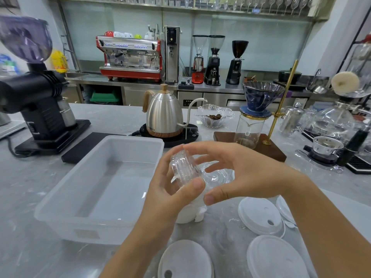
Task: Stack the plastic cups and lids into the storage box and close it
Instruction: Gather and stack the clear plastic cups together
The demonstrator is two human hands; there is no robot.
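Note:
A translucent white storage box [60, 194] stands open on the grey counter, left of centre, with nothing in it. Just right of the box, above the counter, my left hand [170, 189] grips a small stack of clear plastic lids [185, 169]. My right hand [239, 173] hovers beside that stack, fingers spread and thumb forward, over a clear domed lid [219, 176]. White lids lie on the counter at lower right [261, 214], at the bottom right [275, 257] and at the bottom centre [184, 259]. A white cup [186, 215] sits partly hidden under my hands.
A black grinder [38, 109] stands at the left, a steel kettle [164, 115] on its base behind the box. A pour-over stand with a blue dripper [261, 99] and glassware [329, 121] crowd the right. A glass bowl [213, 117] sits behind.

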